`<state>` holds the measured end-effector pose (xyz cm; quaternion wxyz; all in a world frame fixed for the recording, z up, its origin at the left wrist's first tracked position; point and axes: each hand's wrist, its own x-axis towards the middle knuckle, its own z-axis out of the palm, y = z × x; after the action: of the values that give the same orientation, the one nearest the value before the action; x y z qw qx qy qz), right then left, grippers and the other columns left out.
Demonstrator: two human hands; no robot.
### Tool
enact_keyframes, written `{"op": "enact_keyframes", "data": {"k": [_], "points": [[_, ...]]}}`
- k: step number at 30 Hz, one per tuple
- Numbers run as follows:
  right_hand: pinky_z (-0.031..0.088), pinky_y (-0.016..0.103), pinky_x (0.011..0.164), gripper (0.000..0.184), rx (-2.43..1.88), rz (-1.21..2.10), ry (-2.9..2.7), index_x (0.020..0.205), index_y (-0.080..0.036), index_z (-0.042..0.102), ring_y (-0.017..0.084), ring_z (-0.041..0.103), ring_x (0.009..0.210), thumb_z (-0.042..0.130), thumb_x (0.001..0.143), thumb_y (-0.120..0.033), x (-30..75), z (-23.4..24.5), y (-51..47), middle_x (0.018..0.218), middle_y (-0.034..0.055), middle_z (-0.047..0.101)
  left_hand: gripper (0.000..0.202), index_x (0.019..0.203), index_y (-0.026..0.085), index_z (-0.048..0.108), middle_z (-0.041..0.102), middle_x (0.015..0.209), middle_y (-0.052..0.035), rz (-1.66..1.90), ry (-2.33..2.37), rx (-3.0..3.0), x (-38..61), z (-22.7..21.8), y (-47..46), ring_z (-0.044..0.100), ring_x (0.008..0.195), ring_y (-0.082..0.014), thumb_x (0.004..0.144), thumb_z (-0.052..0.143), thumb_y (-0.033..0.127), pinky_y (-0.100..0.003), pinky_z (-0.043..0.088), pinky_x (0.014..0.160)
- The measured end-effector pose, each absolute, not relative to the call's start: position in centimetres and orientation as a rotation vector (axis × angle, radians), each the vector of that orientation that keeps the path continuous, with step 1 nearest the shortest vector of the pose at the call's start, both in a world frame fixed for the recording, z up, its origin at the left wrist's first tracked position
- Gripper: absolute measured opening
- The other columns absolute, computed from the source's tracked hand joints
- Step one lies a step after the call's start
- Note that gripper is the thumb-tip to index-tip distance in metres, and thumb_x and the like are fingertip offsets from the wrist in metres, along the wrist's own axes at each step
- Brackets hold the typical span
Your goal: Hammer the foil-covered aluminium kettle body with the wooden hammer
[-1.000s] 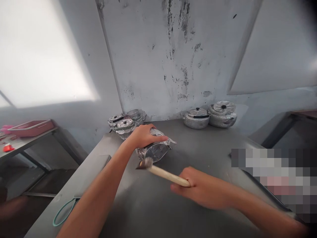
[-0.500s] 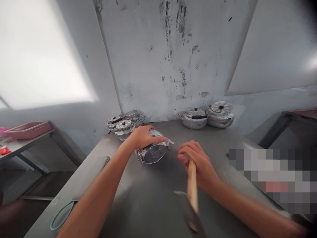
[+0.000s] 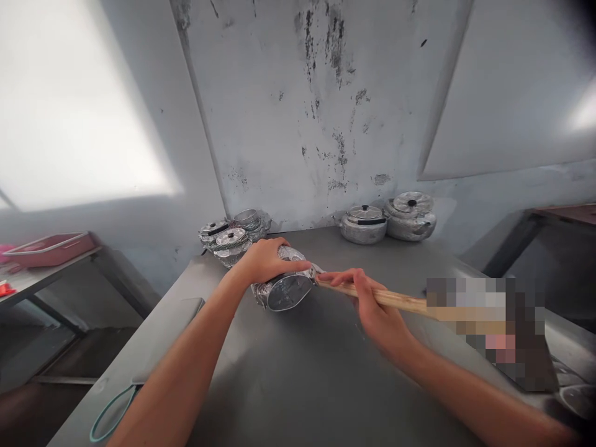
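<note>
My left hand (image 3: 267, 259) is wrapped over a small dented silver metal kettle (image 3: 302, 254), pressing it on its side on the grey table (image 3: 298, 379). The kettle's round opening faces me, and its spout side points right. In my right hand (image 3: 372, 301) is a wooden-handled tool (image 3: 405, 300) with a broad dark metal head (image 3: 535, 354). The handle lies nearly level, its bare end at the kettle's spout side; whether it goes inside the spout I cannot make out. Blurred squares cover part of the tool's head.
Several silver kettles (image 3: 231, 238) crowd the table's back left. Two lidded ones (image 3: 363, 231) stand at the back right against the stained wall (image 3: 279, 124). A grey case (image 3: 172, 329) with a teal strap lies left. A pink tray (image 3: 51, 248) rests on a side table.
My right hand has turned the tool from head-down near me to nearly level, head to the right, bringing the handle's end to the kettle. My left hand still holds the kettle.
</note>
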<state>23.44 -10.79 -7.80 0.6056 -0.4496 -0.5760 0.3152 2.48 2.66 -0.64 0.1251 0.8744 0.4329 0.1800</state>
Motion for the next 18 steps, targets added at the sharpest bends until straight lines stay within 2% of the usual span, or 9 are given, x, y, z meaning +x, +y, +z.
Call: {"op": "enact_keyframes", "data": {"k": [3, 8, 11, 14, 18], "points": [[0.042, 0.050, 0.110, 0.048, -0.989, 0.798, -1.163, 0.077, -0.027, 0.059, 0.026, 0.066, 0.117, 0.036, 0.102, -0.061, 23.6, -8.2, -10.5, 0.104, 0.0054, 0.078, 0.082, 0.125, 0.025, 0.065, 0.073, 0.116, -0.0082, 0.523, 1.262, 2.538, 2.4, -0.7, 2.8, 0.067, 0.106, -0.0360, 0.070, 0.059, 0.085, -0.041, 0.050, 0.086], [0.047, 0.049, 0.103, 0.048, -0.938, 0.838, -0.978, 0.069, -0.027, 0.049, 0.026, 0.068, 0.111, 0.036, 0.101, -0.060, 23.7, -7.6, -10.4, 0.088, 0.0041, 0.076, 0.080, 0.124, 0.025, 0.066, 0.072, 0.118, -0.0079, 0.533, 1.250, 2.521, 2.2, -0.8, 3.1, 0.067, 0.105, -0.0344, 0.071, 0.058, 0.085, -0.041, 0.049, 0.091], [0.050, 0.047, 0.097, 0.046, -0.909, 0.916, -0.870, 0.066, -0.027, 0.045, 0.026, 0.069, 0.099, 0.040, 0.101, -0.057, 23.6, -6.6, -10.9, 0.076, 0.0043, 0.072, 0.078, 0.122, 0.024, 0.067, 0.072, 0.119, -0.0078, 0.547, 1.255, 2.514, 2.0, -0.9, 3.4, 0.066, 0.107, -0.0342, 0.072, 0.058, 0.084, -0.041, 0.049, 0.092], [0.052, 0.040, 0.081, 0.046, -0.872, 1.117, -0.848, 0.065, -0.027, 0.041, 0.021, 0.065, 0.073, 0.043, 0.098, -0.059, 23.5, -5.9, -11.4, 0.055, -0.0015, 0.055, 0.076, 0.121, 0.024, 0.068, 0.072, 0.119, -0.0079, 0.565, 1.263, 2.513, 2.0, -1.0, 3.6, 0.066, 0.109, -0.0343, 0.073, 0.059, 0.082, -0.041, 0.049, 0.092], [0.043, 0.028, 0.058, 0.044, -0.860, 1.568, -1.050, 0.067, -0.026, 0.035, 0.012, 0.040, 0.043, 0.038, 0.098, -0.058, 23.5, -6.2, -11.6, 0.039, -0.0108, 0.026, 0.076, 0.119, 0.023, 0.068, 0.072, 0.118, -0.0084, 0.574, 1.266, 2.512, 2.2, -0.9, 3.5, 0.066, 0.107, -0.0346, 0.072, 0.059, 0.082, -0.040, 0.048, 0.092]]}}
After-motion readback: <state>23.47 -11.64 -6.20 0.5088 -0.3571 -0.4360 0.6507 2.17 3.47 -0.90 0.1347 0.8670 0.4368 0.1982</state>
